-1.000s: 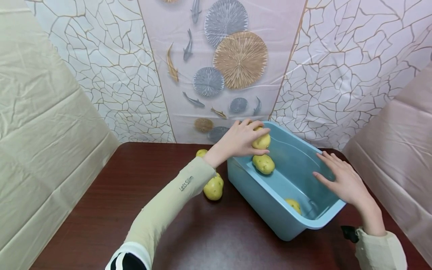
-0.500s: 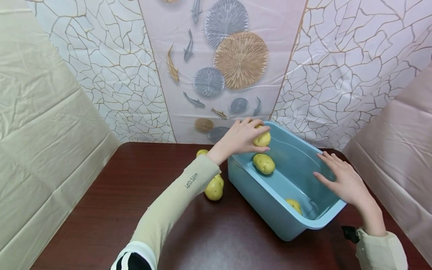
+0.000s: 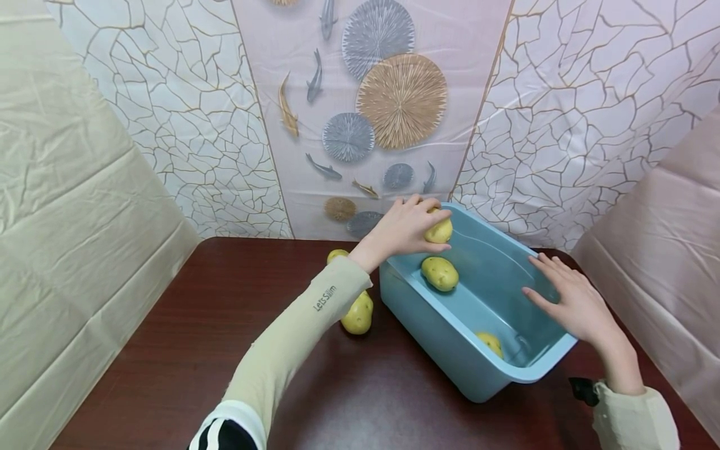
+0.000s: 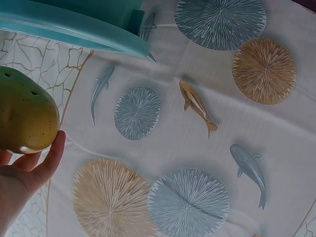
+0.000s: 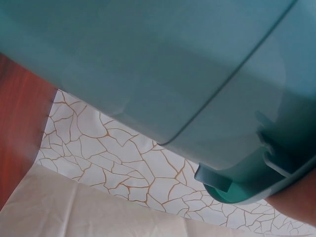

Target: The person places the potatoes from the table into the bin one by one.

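Observation:
Over the far left end of the blue plastic bin [image 3: 427, 337], my left hand [image 3: 400, 230] grips a yellow potato [image 3: 439, 231]. In the left wrist view that potato [image 4: 27, 111] sits against the curled fingertips, partly cut off by the frame edge. Inside the bin lie another potato [image 3: 440, 274] near the far end and one [image 3: 489, 343] near the front, half hidden by the wall. My right hand [image 3: 574, 300] rests on the bin's right rim, fingers extended. The right wrist view shows the bin's outer wall [image 5: 148, 74], with little of the hand visible.
Left of the bin, a potato [image 3: 357, 314] rests on the dark red table [image 3: 169, 350], and a second potato [image 3: 337, 254] peeks out behind my left wrist. Patterned cloth [image 3: 315, 125] hangs behind the table, with plain cloth at both sides.
My left hand has shifted slightly up and right with the potato, and its forearm has swung a little to the right. The right hand and the bin look unchanged.

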